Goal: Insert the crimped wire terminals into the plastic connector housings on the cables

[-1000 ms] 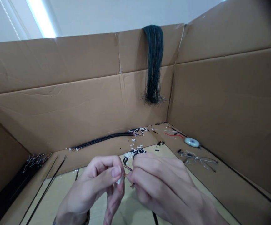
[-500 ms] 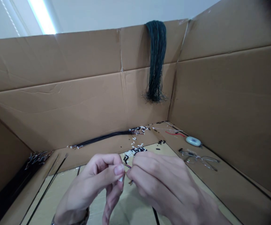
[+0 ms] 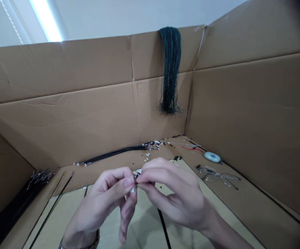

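My left hand (image 3: 108,197) is closed, pinching a small white connector-like piece (image 3: 132,190) between thumb and forefinger. Close against it, my right hand (image 3: 175,193) is closed too, its thumb and forefinger gripping thin coloured wires (image 3: 136,174) beside the white piece. The fingertips hide most of the wires. A black cable (image 3: 164,228) runs down toward the front below my right hand; its upper end is hidden behind that hand.
A bundle of black cables (image 3: 113,151) lies along the back cardboard wall, near scattered small white and black pieces (image 3: 177,158). Dark green wires (image 3: 171,69) hang over the wall. Glasses (image 3: 219,174) and a pale oval case (image 3: 212,157) lie right; more black cables (image 3: 12,204) lie left.
My right hand has turned and shifted slightly up and left, bringing its fingertips up to the white piece. More of the black cable shows beneath it. My left hand keeps its pinch.
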{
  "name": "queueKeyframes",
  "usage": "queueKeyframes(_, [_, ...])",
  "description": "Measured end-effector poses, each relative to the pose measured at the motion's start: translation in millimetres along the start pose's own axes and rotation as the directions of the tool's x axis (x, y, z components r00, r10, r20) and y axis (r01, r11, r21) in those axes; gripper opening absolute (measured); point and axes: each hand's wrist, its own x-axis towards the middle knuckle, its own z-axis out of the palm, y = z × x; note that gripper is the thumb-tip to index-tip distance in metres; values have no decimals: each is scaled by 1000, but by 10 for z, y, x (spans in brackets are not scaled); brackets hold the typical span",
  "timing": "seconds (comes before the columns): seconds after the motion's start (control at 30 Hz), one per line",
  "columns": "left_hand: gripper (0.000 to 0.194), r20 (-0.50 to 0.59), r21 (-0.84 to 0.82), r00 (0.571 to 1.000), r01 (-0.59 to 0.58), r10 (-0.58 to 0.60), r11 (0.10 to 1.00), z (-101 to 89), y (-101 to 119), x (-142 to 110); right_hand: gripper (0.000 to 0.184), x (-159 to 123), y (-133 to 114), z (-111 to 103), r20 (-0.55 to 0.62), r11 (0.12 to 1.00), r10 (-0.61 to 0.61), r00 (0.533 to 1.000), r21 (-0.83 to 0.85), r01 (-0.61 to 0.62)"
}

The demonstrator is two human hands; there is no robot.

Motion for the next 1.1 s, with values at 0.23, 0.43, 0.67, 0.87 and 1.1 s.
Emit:
queueKeyframes(0.23, [24, 54, -40, 994, -98, 100, 994, 73, 72, 45, 11, 65, -128, -7, -62, 905, 347, 936, 284, -317])
queueKeyframes(0.43, [25, -20, 81, 989, -142, 144, 986, 72, 104, 44, 10, 95, -112, -23, -26, 840, 480, 877, 303, -450])
queueKeyframes(0.67, [26, -54, 159, 989, -125, 135, 979, 72, 105, 53, 9, 87, -85, -12, 20, 730, 592, 806, 411, -546])
queueKeyframes(0.87, [24, 12, 84, 987, -159, 158, 984, 29, 99, 52, 8, 95, -22, 14, 216, 415, 658, 722, 696, -586])
queueKeyframes(1.1, [23, 42, 61, 984, -175, 172, 983, 3, 72, 73, 17, 40, 3, 144, 280, 197, 696, 661, 810, -552])
